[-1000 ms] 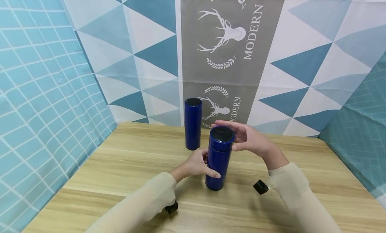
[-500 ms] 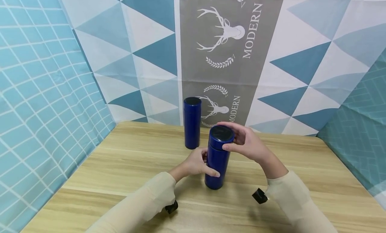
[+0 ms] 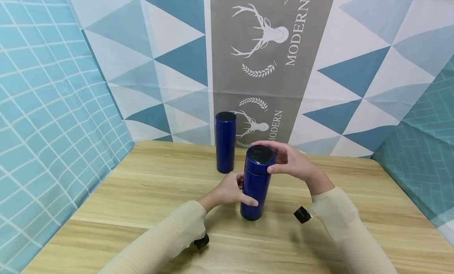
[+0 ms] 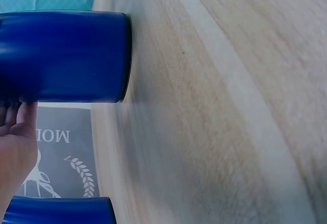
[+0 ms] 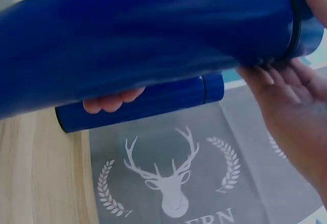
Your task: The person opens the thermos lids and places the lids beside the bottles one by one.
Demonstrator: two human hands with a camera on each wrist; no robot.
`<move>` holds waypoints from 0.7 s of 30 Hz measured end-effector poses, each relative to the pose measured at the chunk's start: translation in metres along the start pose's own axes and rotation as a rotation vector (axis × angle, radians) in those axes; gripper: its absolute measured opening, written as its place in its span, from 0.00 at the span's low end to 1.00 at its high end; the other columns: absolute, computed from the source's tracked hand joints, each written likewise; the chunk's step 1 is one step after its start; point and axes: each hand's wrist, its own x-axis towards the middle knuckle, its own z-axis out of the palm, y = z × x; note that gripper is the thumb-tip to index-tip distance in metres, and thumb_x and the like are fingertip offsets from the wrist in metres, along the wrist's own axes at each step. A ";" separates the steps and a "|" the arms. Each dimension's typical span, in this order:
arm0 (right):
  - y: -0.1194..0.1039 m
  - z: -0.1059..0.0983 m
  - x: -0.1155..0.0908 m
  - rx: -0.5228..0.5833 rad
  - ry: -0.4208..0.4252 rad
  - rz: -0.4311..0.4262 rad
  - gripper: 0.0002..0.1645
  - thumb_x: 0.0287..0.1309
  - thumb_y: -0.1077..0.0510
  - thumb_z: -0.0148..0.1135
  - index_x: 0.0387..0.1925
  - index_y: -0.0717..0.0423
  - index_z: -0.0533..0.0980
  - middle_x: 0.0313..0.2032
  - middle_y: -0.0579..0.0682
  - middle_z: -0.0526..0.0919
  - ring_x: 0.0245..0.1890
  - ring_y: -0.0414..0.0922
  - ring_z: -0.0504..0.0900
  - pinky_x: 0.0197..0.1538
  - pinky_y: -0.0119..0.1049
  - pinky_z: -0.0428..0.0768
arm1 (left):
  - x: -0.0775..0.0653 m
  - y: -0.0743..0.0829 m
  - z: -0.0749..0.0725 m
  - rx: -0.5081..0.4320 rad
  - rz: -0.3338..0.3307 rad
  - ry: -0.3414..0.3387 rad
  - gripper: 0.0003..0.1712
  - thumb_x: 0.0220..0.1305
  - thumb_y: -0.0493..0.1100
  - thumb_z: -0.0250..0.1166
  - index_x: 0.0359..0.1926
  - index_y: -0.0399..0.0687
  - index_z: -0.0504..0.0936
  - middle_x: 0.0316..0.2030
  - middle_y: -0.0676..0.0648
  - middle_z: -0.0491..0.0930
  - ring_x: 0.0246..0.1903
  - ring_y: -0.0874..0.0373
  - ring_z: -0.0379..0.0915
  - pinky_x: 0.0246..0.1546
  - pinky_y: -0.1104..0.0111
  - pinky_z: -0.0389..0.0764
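Observation:
A blue thermos [image 3: 253, 187] with a black-topped lid [image 3: 256, 168] stands on the wooden table, leaning a little in the head view. My left hand [image 3: 227, 192] grips its body from the left, thumb across the front, the other fingers behind. Around the lid is my right hand [image 3: 296, 163], its thumb at the right front edge and its fingers curving behind. In the right wrist view the right hand [image 5: 294, 114] holds the thermos [image 5: 153, 35] at the lid end, just past the dark seam. The left wrist view shows the thermos base [image 4: 97, 55] against the tabletop.
A second blue thermos [image 3: 225, 146] stands upright behind and to the left. Patterned cloth [image 3: 248, 81] hangs behind the table [image 3: 159, 175], with blue tiled cloth [image 3: 46, 104] on the left. Black wrist cameras [image 3: 302, 215] stick out below both sleeves.
A second ago my right hand was spread loosely beside the lid; it closed round it, its thumb reaching the front, then sliding back right. The left hand has kept its grip.

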 end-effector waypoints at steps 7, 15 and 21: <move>0.010 -0.007 0.004 0.073 -0.068 -0.025 0.42 0.59 0.50 0.65 0.70 0.59 0.59 0.63 0.46 0.73 0.59 0.43 0.78 0.59 0.38 0.80 | -0.001 0.001 0.000 -0.011 0.002 -0.005 0.34 0.40 0.36 0.78 0.52 0.40 0.78 0.45 0.40 0.84 0.37 0.64 0.80 0.43 0.73 0.81; 0.019 -0.008 0.006 0.106 -0.087 -0.030 0.47 0.58 0.44 0.65 0.71 0.57 0.57 0.66 0.42 0.71 0.62 0.41 0.75 0.62 0.38 0.77 | -0.002 0.002 0.000 0.000 0.004 0.008 0.34 0.39 0.36 0.78 0.52 0.39 0.78 0.44 0.40 0.85 0.37 0.64 0.81 0.42 0.73 0.81; 0.028 -0.007 0.006 0.240 -0.125 -0.056 0.50 0.57 0.42 0.64 0.73 0.56 0.54 0.68 0.45 0.69 0.67 0.41 0.70 0.66 0.38 0.73 | -0.001 0.001 0.001 0.007 -0.006 0.007 0.34 0.39 0.37 0.78 0.52 0.40 0.78 0.44 0.41 0.85 0.37 0.63 0.81 0.42 0.73 0.81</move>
